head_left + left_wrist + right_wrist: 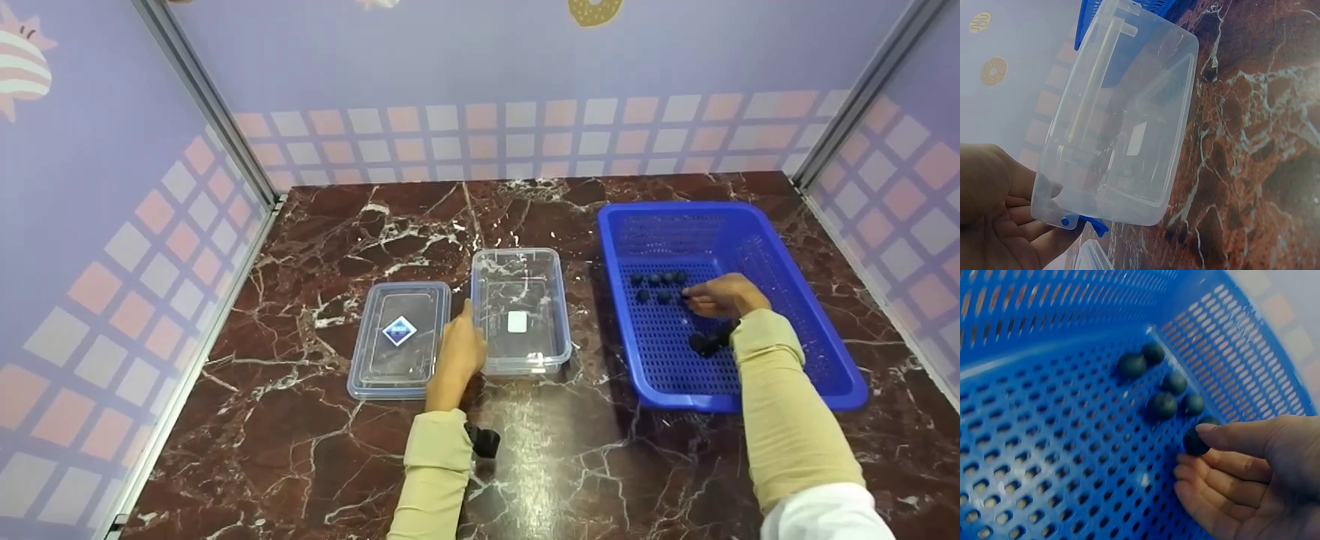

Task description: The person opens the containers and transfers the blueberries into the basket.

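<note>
My left hand (459, 349) grips the near-left long edge of a clear plastic container (563, 304). In the left wrist view the thumb lies over the inside of its rim, with the fingers underneath near a blue clip (1095, 225). The container stands uncovered, a white label (517, 322) on its bottom. My right hand (720, 296) reaches down into a blue perforated basket (690, 401). Between thumb and fingers it pinches a small dark green round fruit (1195, 442). Several more such fruits (1161, 406) lie beside it on the basket floor, one partly hidden behind the thumb.
A clear lid (394, 371) with a blue diamond label lies flat left of the container. Everything stands on a dark red marbled table (315, 450). Patterned lilac panels (480, 67) enclose the back and sides. The basket's walls rise around my right hand.
</note>
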`<action>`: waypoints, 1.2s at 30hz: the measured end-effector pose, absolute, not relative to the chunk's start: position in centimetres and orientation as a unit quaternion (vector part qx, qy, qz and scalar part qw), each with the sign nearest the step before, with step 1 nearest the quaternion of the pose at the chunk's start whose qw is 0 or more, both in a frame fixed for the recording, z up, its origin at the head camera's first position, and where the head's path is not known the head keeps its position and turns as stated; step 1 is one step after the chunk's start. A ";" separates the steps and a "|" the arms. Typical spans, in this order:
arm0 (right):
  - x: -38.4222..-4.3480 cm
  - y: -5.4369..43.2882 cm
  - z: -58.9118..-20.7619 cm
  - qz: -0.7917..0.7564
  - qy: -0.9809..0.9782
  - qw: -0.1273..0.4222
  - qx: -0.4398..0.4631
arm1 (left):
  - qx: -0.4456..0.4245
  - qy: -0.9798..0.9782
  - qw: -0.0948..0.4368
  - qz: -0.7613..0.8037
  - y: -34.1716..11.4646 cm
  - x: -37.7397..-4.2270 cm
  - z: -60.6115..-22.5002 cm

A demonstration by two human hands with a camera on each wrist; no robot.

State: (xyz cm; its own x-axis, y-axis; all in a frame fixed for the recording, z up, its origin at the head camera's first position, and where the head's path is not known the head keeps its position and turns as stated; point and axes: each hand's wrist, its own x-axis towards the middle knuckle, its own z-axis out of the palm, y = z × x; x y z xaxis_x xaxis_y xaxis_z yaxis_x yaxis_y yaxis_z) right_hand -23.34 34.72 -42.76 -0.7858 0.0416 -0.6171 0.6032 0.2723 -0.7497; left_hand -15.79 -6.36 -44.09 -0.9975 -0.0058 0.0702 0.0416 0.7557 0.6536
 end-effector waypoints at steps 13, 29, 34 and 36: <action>-23.1 35.0 -42.8 -0.541 0.779 0.226 0.222 | -0.011 -0.934 0.034 -0.355 -6.4 -15.8 -44.0; -22.7 34.7 -42.7 -0.544 0.777 0.236 0.209 | -0.013 -0.937 0.043 -0.347 -6.4 -15.6 -44.0; -22.6 34.7 -42.7 -0.546 0.776 0.232 0.212 | -0.011 -0.936 0.040 -0.350 -6.4 -15.6 -44.0; -22.7 34.6 -42.8 -0.546 0.777 0.230 0.213 | -0.010 -0.936 0.038 -0.350 -6.3 -15.7 -44.0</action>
State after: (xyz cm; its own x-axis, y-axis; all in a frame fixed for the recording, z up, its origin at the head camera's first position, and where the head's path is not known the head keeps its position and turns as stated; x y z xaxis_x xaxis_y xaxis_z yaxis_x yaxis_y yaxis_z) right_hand -22.65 34.63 -42.77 -0.8030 0.0803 -0.5906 0.5829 0.3126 -0.7500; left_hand -15.73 -6.31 -44.00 -0.9969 -0.0074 0.0783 0.0457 0.7554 0.6536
